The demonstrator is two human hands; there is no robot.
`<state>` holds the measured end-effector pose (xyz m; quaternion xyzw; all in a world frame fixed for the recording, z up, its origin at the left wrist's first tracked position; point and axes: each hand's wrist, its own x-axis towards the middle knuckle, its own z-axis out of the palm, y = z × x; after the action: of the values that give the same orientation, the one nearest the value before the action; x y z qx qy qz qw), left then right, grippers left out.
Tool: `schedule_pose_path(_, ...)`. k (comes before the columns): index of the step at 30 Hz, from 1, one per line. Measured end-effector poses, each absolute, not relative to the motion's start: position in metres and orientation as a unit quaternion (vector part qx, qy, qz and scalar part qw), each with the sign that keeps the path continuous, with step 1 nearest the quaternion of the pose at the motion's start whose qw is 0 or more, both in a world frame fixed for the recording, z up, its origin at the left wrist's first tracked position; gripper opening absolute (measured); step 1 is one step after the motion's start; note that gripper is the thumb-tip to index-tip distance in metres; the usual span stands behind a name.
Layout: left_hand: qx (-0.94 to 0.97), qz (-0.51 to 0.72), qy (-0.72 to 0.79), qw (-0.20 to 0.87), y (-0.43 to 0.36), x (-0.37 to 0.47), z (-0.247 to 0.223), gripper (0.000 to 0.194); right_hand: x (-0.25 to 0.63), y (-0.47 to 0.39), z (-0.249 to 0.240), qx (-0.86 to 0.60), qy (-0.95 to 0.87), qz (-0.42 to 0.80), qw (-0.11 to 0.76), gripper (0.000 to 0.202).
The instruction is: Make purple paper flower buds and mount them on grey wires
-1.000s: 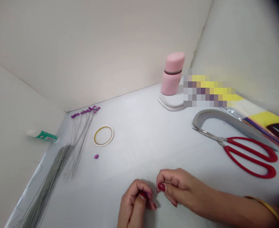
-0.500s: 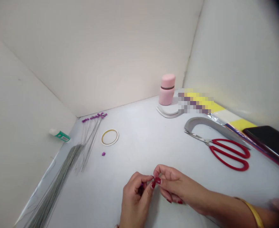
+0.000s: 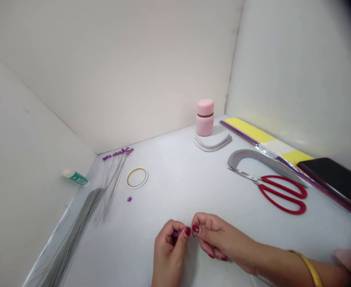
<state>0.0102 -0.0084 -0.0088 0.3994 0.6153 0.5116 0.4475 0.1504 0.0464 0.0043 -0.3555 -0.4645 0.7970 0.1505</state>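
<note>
Curled low in the front middle, my left hand point(image 3: 168, 253) is closed with a small purple piece point(image 3: 175, 234) tucked between its fingers. My right hand point(image 3: 214, 235) is beside it, thumb and forefinger pinched together; what they hold, if anything, is too small to tell. A narrow gap separates the two sets of fingertips. One tiny purple flower-shaped piece point(image 3: 129, 199) lies on the table to the left of the hands. Farther back, several thin wire stems with purple flower heads point(image 3: 123, 151) rest on the table.
A bundle of grey wires point(image 3: 70, 239), a green-and-white tube point(image 3: 77, 177) and a tape roll point(image 3: 146, 178) are on the left. A pink flask point(image 3: 204, 124) stands behind white strips point(image 3: 213, 147). Red-handled scissors point(image 3: 255, 179), grey strips point(image 3: 253, 154), coloured sheets point(image 3: 253, 131) and a black phone point(image 3: 334, 179) lie right.
The fingertips of my two hands have moved slightly apart. More of the purple piece shows in my left hand. The whole view has shifted a little.
</note>
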Motion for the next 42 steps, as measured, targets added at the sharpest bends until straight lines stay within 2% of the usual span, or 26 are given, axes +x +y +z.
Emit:
schedule_pose_path(4, 0.416, 0.518, 0.631, 0.401, -0.008, 0.013, -0.014, 0.023, 0.148, 0.042, 0.008, -0.362, -0.462, 0.789, 0.180, 0.011)
schedule_pose_path(8, 0.414, 0.509, 0.626, 0.423, -0.007, 0.011, -0.019, 0.024, 0.145, 0.038, 0.011, -0.367, -0.434, 0.801, 0.189, 0.015)
schedule_pose_path(14, 0.372, 0.495, 0.598, 0.509, -0.005, 0.007, -0.012, 0.023, 0.148, 0.045, 0.004, -0.309, -0.233, 0.914, 0.125, 0.008)
schedule_pose_path(22, 0.385, 0.549, 0.566, 0.479, -0.009, 0.012, -0.007, 0.024, 0.156, 0.051, -0.006, -0.192, -0.036, 0.980, 0.044, 0.015)
schedule_pose_path(25, 0.376, 0.571, 0.555, 0.475, -0.011, 0.016, -0.009, 0.023, 0.155, 0.049, -0.003, -0.165, -0.014, 0.985, 0.051, 0.021)
schedule_pose_path(29, 0.362, 0.585, 0.544, 0.480, -0.011, 0.019, -0.009, 0.023, 0.152, 0.047, 0.002, -0.128, -0.033, 0.990, 0.039, 0.041)
schedule_pose_path(35, 0.323, 0.549, 0.555, 0.535, -0.009, 0.015, -0.014, 0.024, 0.153, 0.047, -0.002, -0.133, -0.043, 0.990, 0.028, 0.058)
schedule_pose_path(39, 0.285, 0.524, 0.534, 0.599, -0.008, 0.012, -0.015, 0.028, 0.155, 0.047, -0.009, -0.150, -0.031, 0.988, 0.008, 0.057)
schedule_pose_path(42, 0.303, 0.516, 0.539, 0.593, -0.008, 0.012, -0.013, 0.032, 0.154, 0.043, -0.008, -0.177, -0.013, 0.984, 0.029, 0.045)
